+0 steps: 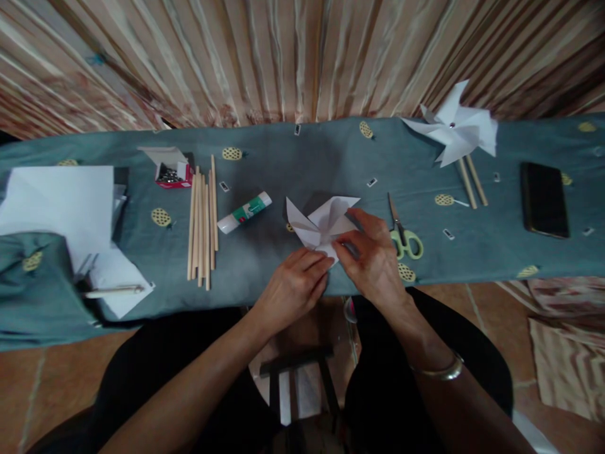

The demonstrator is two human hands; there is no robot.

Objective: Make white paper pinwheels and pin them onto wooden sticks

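Note:
A white paper pinwheel [326, 217] lies near the front edge of the cloth-covered table, its blades folded in toward the middle. My left hand [297, 280] closes its fingers on the lower left blade. From the right, my right hand [371, 255] pinches the paper near the centre and the right blade. The fingers cover part of the lower blade. A glue stick [244, 212] with a green label lies to the left of the pinwheel. Just right of my right hand are scissors [404, 239] with light green handles.
Several wooden sticks [202, 230] lie left of the glue stick. Behind them stands an open small box [172, 173] of metal pins. White paper sheets [61, 202] are at far left. Pinwheels on sticks [454, 129] lie at back right, near a black phone [544, 200].

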